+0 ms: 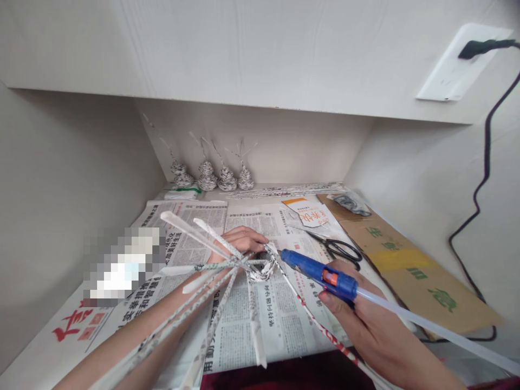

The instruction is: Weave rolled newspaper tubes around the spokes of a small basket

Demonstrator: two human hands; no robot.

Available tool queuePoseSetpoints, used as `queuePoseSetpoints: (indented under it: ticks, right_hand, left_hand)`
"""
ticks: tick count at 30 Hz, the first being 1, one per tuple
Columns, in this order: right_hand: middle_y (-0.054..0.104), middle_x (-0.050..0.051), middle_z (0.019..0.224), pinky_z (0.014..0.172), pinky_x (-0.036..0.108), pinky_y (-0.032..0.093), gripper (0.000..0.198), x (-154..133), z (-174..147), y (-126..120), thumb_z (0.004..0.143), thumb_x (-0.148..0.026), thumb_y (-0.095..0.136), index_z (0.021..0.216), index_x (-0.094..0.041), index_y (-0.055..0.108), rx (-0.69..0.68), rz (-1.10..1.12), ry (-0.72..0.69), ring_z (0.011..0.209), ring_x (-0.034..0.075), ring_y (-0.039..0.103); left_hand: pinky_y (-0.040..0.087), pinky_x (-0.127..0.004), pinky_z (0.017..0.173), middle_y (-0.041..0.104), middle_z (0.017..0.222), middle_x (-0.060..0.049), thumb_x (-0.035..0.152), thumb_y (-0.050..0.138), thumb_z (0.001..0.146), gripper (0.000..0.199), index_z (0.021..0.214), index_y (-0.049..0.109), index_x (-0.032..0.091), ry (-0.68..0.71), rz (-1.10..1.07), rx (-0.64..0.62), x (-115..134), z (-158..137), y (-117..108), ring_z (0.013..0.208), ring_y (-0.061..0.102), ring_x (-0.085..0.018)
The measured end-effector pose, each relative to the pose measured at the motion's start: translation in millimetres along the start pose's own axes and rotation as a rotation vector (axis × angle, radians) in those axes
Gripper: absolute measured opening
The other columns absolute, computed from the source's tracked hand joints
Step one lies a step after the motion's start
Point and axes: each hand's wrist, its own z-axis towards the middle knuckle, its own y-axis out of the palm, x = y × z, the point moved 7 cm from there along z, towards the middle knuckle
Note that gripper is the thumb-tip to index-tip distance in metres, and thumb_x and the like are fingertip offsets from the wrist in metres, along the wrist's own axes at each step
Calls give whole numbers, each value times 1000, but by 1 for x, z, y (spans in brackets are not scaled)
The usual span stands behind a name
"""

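My left hand [241, 241] is closed on a small round weave of rolled newspaper strips [262, 272]. Several long loose paper strips [215, 276] fan out from it toward me and to the left, partly hiding my left forearm. My right hand [361, 311] grips a blue hot glue gun [311, 269], whose nozzle points left, close to the rim of the weave. A long whitish glue stick [430, 324] sticks out of the gun's back. One strip with red marks [320, 326] runs from the weave down under the gun toward the lower right.
Newspaper sheets [280, 319] cover the table. Black-handled scissors [343, 252] and torn printed card [312, 214] lie beyond the gun. Brown cardboard [410, 265] is at right, near a black cord [483, 184]. Several woven gourd shapes [207, 177] and paper rods [284, 190] line the back.
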Motion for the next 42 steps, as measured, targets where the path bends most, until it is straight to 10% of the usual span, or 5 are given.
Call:
queuePoseSetpoints:
  ticks: [17, 23, 33, 42]
  right_hand:
    - [54, -1, 57, 53, 25, 43, 43, 0, 11, -21, 92, -52, 46, 63, -20, 54, -115, 212, 285, 56, 14, 50]
    - [61, 2, 69, 57, 26, 44, 36, 13, 5, -26, 90, -49, 52, 71, -19, 58, -80, 338, 282, 64, 15, 54]
    - [62, -2, 74, 46, 16, 44, 25, 126, -3, -25, 75, -33, 74, 89, -19, 59, 668, 1121, 547, 57, 9, 57]
    - [70, 5, 66, 39, 20, 52, 18, 218, -10, -45, 97, -23, 39, 90, -17, 54, 673, 1155, 959, 47, 14, 65]
  left_hand:
    - [50, -36, 88, 72, 101, -13, 38, 44, 96, 31, 95, 66, 16, 208, 121, -171, 18, -1, 0, 98, 63, -20]
    - [52, -35, 85, 72, 100, -9, 26, 56, 91, 13, 93, 66, 18, 191, 110, -6, 10, 0, -15, 96, 64, -19]
    - [53, -35, 78, 72, 97, -6, 19, 62, 84, 8, 90, 68, 22, 167, 200, 59, -13, -2, -18, 91, 66, -22]
    - [53, -36, 76, 72, 96, -4, 24, 58, 88, 11, 90, 69, 24, 180, 224, 59, -21, -3, -20, 86, 65, -23]
